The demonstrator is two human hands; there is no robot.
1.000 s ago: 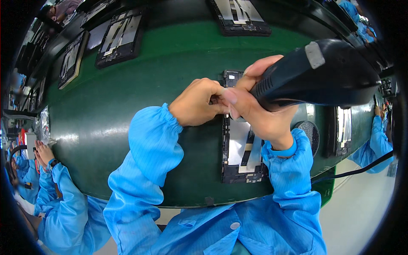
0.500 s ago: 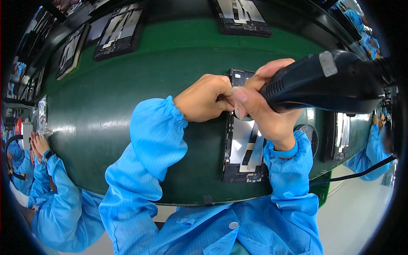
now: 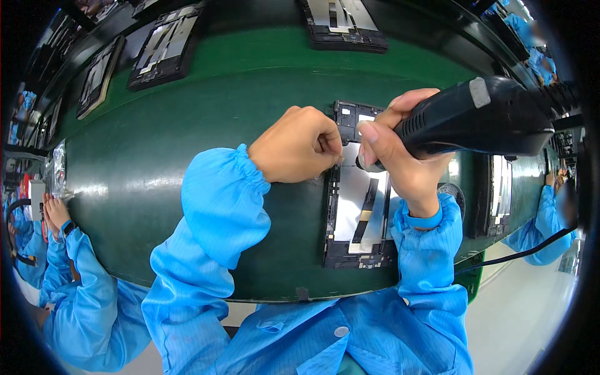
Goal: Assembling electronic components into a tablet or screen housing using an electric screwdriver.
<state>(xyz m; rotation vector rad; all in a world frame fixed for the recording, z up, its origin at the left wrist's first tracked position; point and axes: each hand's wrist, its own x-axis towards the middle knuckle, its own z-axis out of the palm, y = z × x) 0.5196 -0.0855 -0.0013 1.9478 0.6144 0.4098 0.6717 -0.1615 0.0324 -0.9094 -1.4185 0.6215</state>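
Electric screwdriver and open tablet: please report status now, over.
Right hand gripping black electric screwdriver, tip down at the open tablet chassis on the green belt. Left hand fisted, resting on chassis edge beside the tip. Nothing in the way.

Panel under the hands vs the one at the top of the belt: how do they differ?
The near panel lies lengthwise toward the person, with the left hand resting on its edge and the right hand pressing a black power tool onto it. The far panel lies crosswise, untouched, partly cut off by the picture's edge. Both are black-framed with silvery insides and lie flat on the green belt.
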